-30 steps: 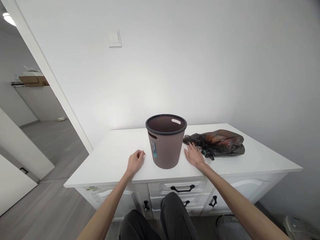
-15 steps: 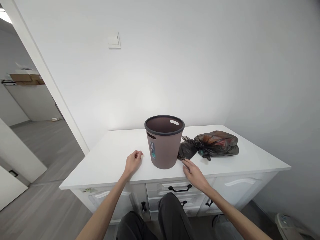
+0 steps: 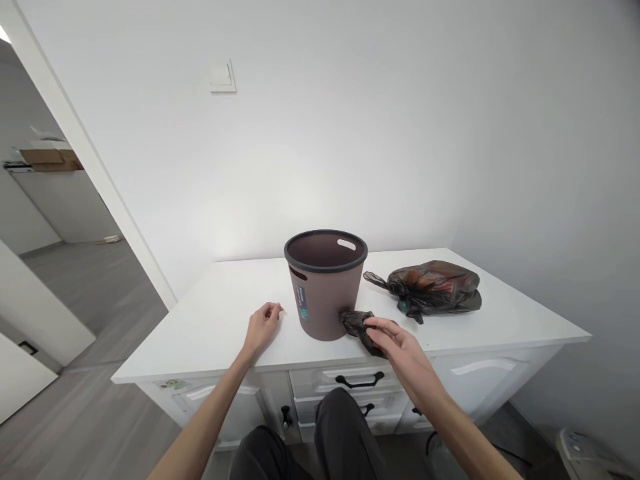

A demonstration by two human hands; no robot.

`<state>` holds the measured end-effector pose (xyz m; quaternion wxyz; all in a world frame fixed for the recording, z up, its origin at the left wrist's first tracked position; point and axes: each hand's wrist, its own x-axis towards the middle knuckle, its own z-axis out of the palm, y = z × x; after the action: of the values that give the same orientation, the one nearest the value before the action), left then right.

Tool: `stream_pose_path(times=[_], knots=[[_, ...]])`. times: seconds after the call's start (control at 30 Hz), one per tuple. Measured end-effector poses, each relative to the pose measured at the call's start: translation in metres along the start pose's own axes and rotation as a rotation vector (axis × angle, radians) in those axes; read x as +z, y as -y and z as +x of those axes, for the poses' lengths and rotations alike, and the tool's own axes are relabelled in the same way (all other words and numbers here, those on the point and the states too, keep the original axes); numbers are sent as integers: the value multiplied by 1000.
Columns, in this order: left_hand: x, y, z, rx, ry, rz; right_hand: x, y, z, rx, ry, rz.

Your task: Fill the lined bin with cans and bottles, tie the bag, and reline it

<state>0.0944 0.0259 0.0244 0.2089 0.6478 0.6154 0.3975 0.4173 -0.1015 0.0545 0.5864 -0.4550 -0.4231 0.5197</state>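
A mauve trash bin (image 3: 330, 300) with a black rim, side handle slots and a label stands upright on the white cabinet top. My right hand (image 3: 403, 347) pinches a crumpled black trash bag (image 3: 357, 323) at the bin's lower right side, near the front edge. On the other side, my left hand (image 3: 263, 328) rests on the cabinet top, apart from the bin, fingers curled in and nothing visible in them. Behind my right hand lies a knotted dark see-through bag (image 3: 437, 287) with reddish and orange things inside.
The white cabinet (image 3: 220, 333) has drawers with black handles (image 3: 360, 380) below its top, close to my knees. A white wall with a light switch (image 3: 223, 75) rises behind it. To the left is a doorway showing cardboard boxes (image 3: 50, 160).
My right hand has taken hold of the crumpled black trash bag and drawn it toward the front edge, away from the knotted bag. My left hand stays nearly in place.
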Motion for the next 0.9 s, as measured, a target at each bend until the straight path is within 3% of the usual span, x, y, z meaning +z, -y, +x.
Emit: stream_pose_path(times=[0.2,0.37,0.63,0.9], knots=[[-2,-22,-17,42,33,-88,10,34,-3,78,164,412],[3,-66,-53,180,181,-206,8,51,-6,123,264,597],[7,-138,-87,317,201,-419,10,61,-6,140,305,691],[9,-159,-93,300,361,-343,4,63,-6,114,232,692]])
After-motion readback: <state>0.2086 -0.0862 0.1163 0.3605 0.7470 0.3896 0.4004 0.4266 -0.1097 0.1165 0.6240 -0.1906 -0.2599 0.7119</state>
